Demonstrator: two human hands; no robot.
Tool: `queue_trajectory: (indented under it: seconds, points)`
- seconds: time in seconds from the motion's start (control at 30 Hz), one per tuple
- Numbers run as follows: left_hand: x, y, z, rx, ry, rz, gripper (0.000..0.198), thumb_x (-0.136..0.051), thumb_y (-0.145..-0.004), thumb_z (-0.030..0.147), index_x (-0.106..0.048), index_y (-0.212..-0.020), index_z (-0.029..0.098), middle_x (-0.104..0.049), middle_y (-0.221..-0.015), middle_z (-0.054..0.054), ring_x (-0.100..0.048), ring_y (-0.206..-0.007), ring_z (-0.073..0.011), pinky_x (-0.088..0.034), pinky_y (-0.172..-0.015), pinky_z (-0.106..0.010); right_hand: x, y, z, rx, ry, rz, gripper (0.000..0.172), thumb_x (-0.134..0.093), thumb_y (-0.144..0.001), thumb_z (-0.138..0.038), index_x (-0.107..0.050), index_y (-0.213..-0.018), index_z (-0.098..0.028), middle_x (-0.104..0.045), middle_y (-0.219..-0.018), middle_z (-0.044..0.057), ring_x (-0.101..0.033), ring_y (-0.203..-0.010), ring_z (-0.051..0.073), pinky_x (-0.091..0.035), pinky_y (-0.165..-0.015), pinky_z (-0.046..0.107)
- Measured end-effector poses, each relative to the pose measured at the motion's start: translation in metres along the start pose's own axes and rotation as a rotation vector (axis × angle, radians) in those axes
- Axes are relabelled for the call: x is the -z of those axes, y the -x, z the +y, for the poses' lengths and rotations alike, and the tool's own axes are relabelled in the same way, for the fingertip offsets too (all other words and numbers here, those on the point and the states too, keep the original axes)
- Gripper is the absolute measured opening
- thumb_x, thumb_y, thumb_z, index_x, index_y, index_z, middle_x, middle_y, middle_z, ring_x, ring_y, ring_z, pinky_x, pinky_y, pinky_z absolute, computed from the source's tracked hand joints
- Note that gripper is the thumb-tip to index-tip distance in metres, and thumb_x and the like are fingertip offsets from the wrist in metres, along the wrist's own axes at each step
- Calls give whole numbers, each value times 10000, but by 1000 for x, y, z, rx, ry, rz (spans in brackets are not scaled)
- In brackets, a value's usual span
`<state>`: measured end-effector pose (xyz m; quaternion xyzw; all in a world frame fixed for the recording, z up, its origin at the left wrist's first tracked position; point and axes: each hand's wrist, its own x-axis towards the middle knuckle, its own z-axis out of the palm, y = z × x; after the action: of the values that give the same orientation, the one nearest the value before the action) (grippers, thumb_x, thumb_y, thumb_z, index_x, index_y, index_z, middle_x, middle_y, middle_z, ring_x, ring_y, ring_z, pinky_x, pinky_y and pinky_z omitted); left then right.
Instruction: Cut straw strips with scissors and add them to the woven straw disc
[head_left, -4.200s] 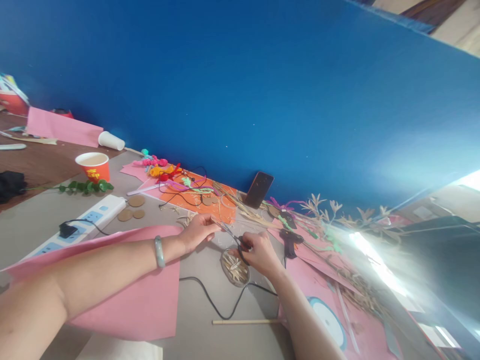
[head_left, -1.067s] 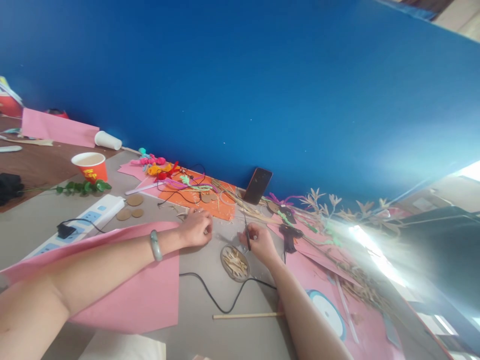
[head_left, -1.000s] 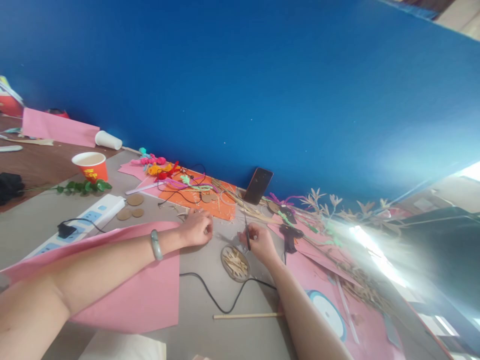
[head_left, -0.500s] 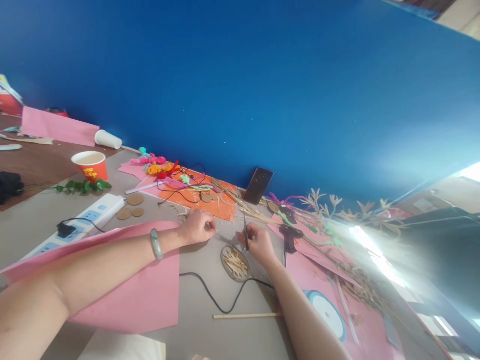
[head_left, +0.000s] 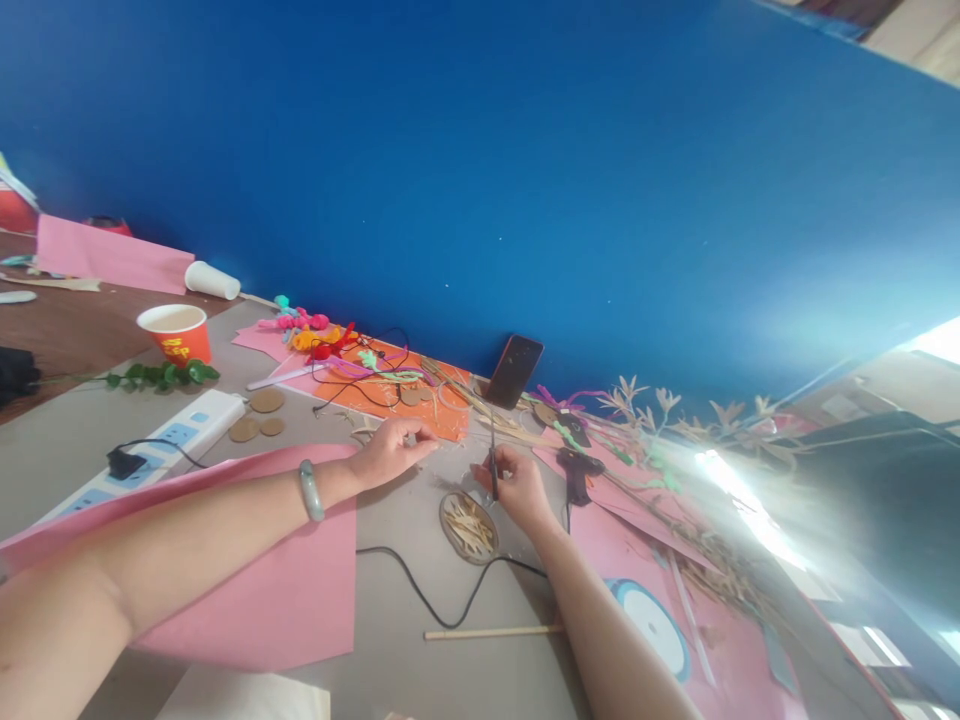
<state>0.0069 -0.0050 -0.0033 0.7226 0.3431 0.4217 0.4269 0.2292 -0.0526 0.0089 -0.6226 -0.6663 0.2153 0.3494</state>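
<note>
My left hand (head_left: 395, 451), with a jade-coloured bangle (head_left: 311, 491) on its wrist, hovers low by the front edge of the orange paper (head_left: 455, 425). Its fingers are stretched out to the right, thumb apart from the palm; I make out nothing held. In my right hand (head_left: 519, 487) is a pair of dark-handled scissors (head_left: 493, 466), its thin point upward. Just below and left of that hand lies an oval dish (head_left: 445, 532) with pale thin strips (head_left: 470, 528) in it. Clear-looking scraps lie between the hands.
A power strip (head_left: 196, 420), round brown discs (head_left: 266, 401) and a red paper cup (head_left: 182, 335) stand left. At the blue wall leans a phone (head_left: 514, 371). A glue gun (head_left: 577, 474), dried stems and a white-blue roll (head_left: 654, 628) lie right. A black cord (head_left: 450, 626) crosses in front.
My left hand's curled fingers have straightened toward the right, and the hand has risen slightly. My right hand stays in place with the scissors.
</note>
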Motion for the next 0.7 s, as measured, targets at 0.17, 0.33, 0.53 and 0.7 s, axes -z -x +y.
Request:
queue_trajectory:
  seconds: [0.17, 0.33, 0.53, 0.7]
  points:
    - [-3, 0, -3, 80, 200, -59, 218, -608, -783, 338, -637, -761, 124, -609, -654, -8, -510, -585, -91, -412, -580, -208, 0, 3, -10, 3, -102, 17, 207, -658, -681, -347, -549, -621, -181, -620, -624, 11, -555, -604, 149, -430, -573, 254]
    - [-6, 1, -2, 114, 310, -125, 217, -638, -767, 328, -638, -774, 111, -642, -703, -31, -544, -628, -99, -426, -615, -215, -3, 9, -20, 26, -177, -8, 166, -687, -664, -313, -589, -684, -182, -661, -685, 25, -595, -649, 164, -465, -645, 280]
    - [-10, 4, -3, 176, 380, -192, 199, -666, -733, 305, -650, -776, 111, -651, -712, -38, -544, -615, -95, -423, -593, -208, -5, 14, -30, 17, -188, -29, 147, -681, -661, -292, -600, -711, -179, -696, -738, 40, -609, -660, 167, -473, -645, 283]
    - [-9, 4, 1, 221, 375, -197, 207, -665, -719, 325, -651, -762, 123, -641, -676, -31, -545, -586, -99, -408, -537, -201, -8, 16, -35, 38, -193, -62, 121, -661, -652, -273, -590, -689, -182, -688, -714, 24, -603, -648, 157, -462, -622, 265]
